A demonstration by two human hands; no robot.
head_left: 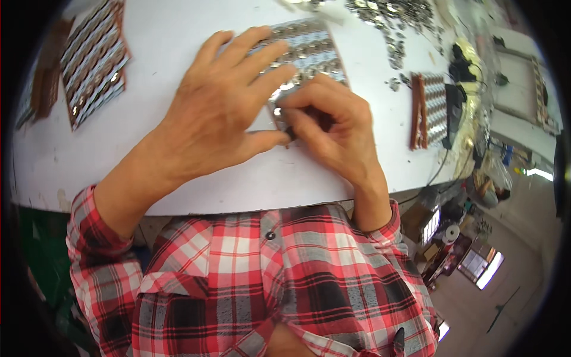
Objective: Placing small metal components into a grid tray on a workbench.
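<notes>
A flat sheet (309,44) with rows of shiny silver discs and pale blue and brown stripes lies on the white table in front of me. My left hand (220,101) is spread over the sheet's left side, fingers stretched out and apart. At the sheet's near corner, my right hand (333,122) is curled with thumb and index finger pinched together. Whatever sits between those fingertips is hidden; a small dark bit shows beside the thumb.
Loose silver metal pieces (395,21) are heaped at the far right. A stack of similar sheets (429,110) lies right of my hand, near black cables and a yellowish plastic bag (470,65). More striped sheets (95,62) lie at the left. The white table (250,190) ends close to my body.
</notes>
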